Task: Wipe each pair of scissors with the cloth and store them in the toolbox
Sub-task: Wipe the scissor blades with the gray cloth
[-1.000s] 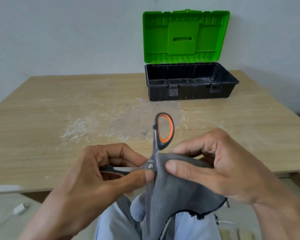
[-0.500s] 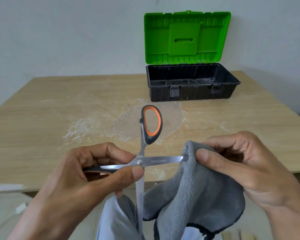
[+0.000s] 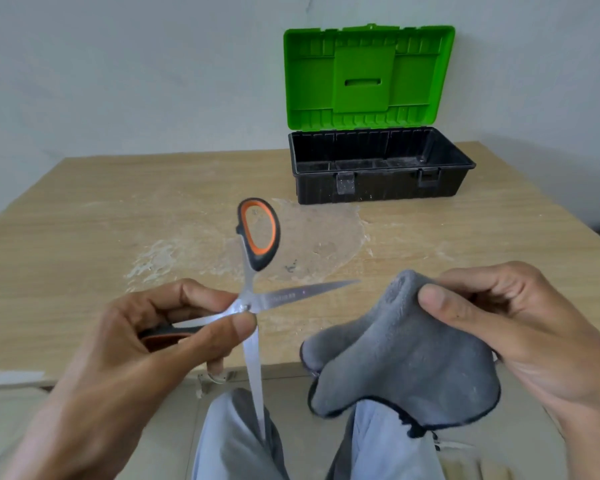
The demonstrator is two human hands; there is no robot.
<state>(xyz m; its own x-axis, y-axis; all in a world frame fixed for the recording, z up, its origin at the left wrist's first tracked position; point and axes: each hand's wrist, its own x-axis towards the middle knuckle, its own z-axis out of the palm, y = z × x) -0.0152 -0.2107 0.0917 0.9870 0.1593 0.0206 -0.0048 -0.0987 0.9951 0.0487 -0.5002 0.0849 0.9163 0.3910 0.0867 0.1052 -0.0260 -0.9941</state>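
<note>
Pale wall is backing your scuffed wooden table (image 3: 84, 216), where the toolbox (image 3: 378, 181) is sitting open; your left hand (image 3: 125, 348) is gripping splayed scissors (image 3: 257, 299), your right hand (image 3: 520, 327) pinching the cloth (image 3: 402, 362) just beside.

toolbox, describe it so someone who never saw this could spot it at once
On the wooden table, look to the far side, right of centre, by the white wall. The toolbox sits there, a black tub with a bright green lid standing open; nothing else in view is green.
</note>
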